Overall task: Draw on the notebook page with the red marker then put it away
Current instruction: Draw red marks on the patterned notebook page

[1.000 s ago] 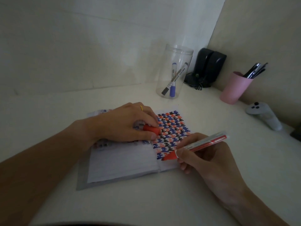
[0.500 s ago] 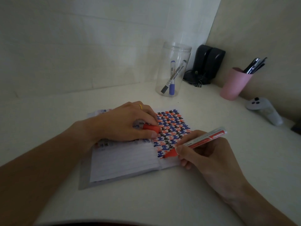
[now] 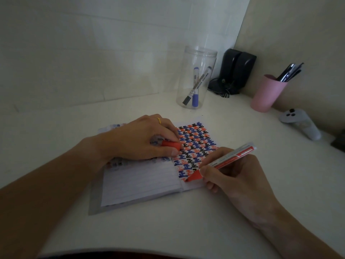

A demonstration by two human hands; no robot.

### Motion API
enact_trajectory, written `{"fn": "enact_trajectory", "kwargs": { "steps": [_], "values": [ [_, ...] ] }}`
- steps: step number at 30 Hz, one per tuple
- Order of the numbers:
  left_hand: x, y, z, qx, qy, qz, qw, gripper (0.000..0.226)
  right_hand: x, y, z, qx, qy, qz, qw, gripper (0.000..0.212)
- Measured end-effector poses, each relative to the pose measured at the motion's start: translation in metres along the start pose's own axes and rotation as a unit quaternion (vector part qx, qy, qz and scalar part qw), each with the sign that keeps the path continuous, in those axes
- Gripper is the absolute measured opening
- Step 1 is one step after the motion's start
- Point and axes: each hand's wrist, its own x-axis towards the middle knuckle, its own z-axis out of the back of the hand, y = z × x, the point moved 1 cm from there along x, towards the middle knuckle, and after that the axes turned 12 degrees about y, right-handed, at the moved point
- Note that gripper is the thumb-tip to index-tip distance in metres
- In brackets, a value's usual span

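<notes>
Head view. An open lined notebook [image 3: 141, 186] with a grey cover lies flat on the white table [image 3: 186, 230]. Its right-hand page [image 3: 196, 144] is covered with rows of small red, blue and black marks; the lowest strip of that page is unmarked.

The right hand [image 3: 237, 176] holds the red marker [image 3: 222, 162] in a writing grip, fingers [image 3: 207, 171] clamped on the barrel just behind the red nose. The barrel slopes up and to the right. The tip touches the page at its lower left corner, beside the spine.

The left hand [image 3: 138, 139] rests palm-down on the upper part of the left-hand page, fingers closed around the red marker cap [image 3: 170, 145]. A yellow ring [image 3: 159, 120] sits on one finger.

Behind the notebook stands a clear plastic jar [image 3: 196, 77] containing two capped markers, one blue, one black. To its right are a black device with a cable [image 3: 237, 70], a pink cup [image 3: 267, 92] holding dark pens, and a light grey handheld controller [image 3: 300, 123].

Difference from the frame half a second ago: the marker tip sits slightly lower and further left on the page. The left hand and cap are unchanged in position.
</notes>
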Motion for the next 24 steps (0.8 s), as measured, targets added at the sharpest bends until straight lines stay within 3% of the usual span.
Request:
{"fn": "enact_trajectory", "kwargs": {
  "steps": [9, 24],
  "values": [
    [0.0001, 0.0016, -0.0010, -0.001, -0.001, -0.001, 1.000, 0.033, -0.0013, 0.0025, -0.0011, 0.009, 0.021, 0.016, 1.000, 0.008],
    [0.0000, 0.0021, -0.0008, -0.002, -0.001, -0.007, 1.000, 0.033, -0.0004, 0.0003, 0.0002, -0.014, 0.013, 0.018, 1.000, 0.015]
  ]
}}
